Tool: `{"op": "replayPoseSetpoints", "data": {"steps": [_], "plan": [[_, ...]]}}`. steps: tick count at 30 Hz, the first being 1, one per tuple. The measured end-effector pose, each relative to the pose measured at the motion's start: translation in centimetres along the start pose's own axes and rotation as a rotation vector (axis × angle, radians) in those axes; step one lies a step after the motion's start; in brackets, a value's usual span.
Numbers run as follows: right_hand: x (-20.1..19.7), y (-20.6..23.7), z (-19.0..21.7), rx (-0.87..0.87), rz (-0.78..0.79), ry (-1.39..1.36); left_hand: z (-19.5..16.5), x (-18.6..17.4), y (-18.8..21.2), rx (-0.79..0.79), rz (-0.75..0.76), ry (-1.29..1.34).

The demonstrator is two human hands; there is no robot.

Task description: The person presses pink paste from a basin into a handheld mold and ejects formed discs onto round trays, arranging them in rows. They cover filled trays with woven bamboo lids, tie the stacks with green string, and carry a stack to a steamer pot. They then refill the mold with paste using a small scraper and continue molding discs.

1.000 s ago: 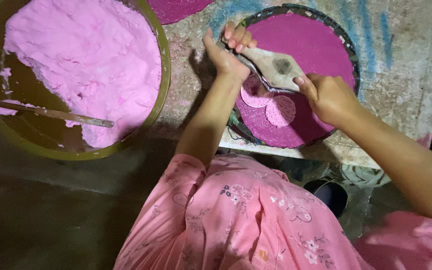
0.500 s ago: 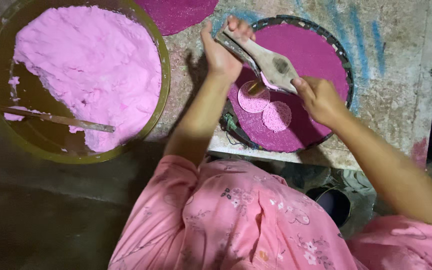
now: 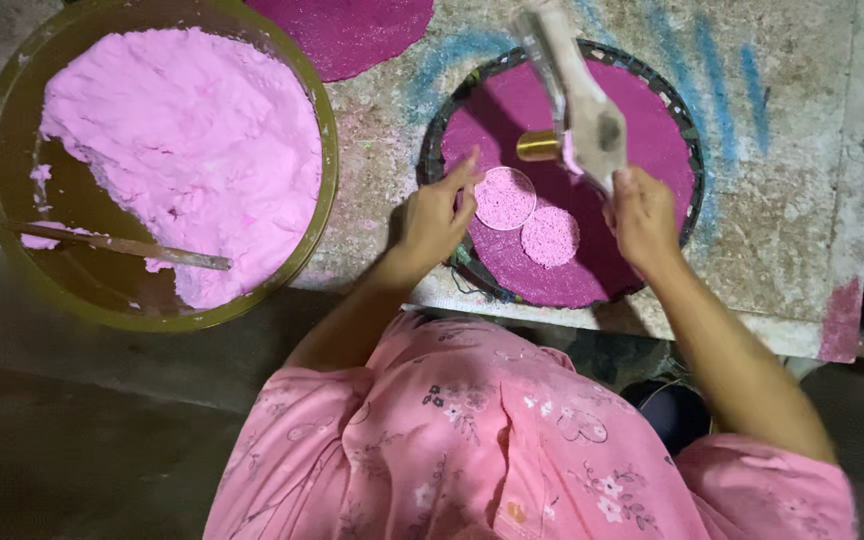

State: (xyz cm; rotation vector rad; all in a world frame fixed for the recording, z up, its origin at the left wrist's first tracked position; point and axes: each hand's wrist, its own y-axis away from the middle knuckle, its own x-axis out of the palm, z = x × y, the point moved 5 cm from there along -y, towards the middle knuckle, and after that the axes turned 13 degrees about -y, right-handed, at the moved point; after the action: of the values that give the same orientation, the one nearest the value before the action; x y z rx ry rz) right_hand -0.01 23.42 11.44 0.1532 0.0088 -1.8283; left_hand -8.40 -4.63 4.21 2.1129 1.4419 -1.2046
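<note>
While right hand (image 3: 642, 205) grips wooden paddle (image 3: 580, 100), left hand (image 3: 437, 210) spread, perhaps touching grainy pink disc (image 3: 504, 198).

Person's wearing a loose pink top (image 3: 512, 450), short sleeves (image 3: 292, 420) that end around the elbow, so both forearms are bare. The fabric has a small floral print scattered all over it, little white and greyish flowers with thin outlined leaves, a bit darker pink in spots. Cloth looks soft and wrinkly, bunched up across the front. Left hand (image 3: 432, 215) and right hand (image 3: 642, 210) are both bare, no gloves, no rings or bracelets I can make out.
</note>
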Motion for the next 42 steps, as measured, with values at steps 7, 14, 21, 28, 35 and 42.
{"op": "replayPoseSetpoints", "data": {"steps": [7,14,21,28,35,42], "plan": [[-1.6,3.5,-1.7,-0.107,-0.151,-0.198,-4.4,-1.3,-2.0,0.247,0.134,-0.192],[-4.6,8.1,-3.9,-0.097,-0.323,-0.426,-4.1,-1.1,-3.3,0.093,0.338,-0.092],[-6.8,9.9,-5.4,-0.143,-0.315,-0.527,-3.6,-2.8,-10.6,0.016,0.361,-0.112],[-1.9,9.2,4.7,-0.264,-0.129,0.278,-11.5,-8.1,-8.8,0.467,0.268,-0.196],[8.3,8.5,22.6,-0.956,0.619,0.691,-13.9,-14.7,0.8,0.528,0.639,0.06],[18.4,3.2,26.0,-0.804,1.383,0.573,-7.6,-21.5,3.8,0.46,0.662,0.136]]}}
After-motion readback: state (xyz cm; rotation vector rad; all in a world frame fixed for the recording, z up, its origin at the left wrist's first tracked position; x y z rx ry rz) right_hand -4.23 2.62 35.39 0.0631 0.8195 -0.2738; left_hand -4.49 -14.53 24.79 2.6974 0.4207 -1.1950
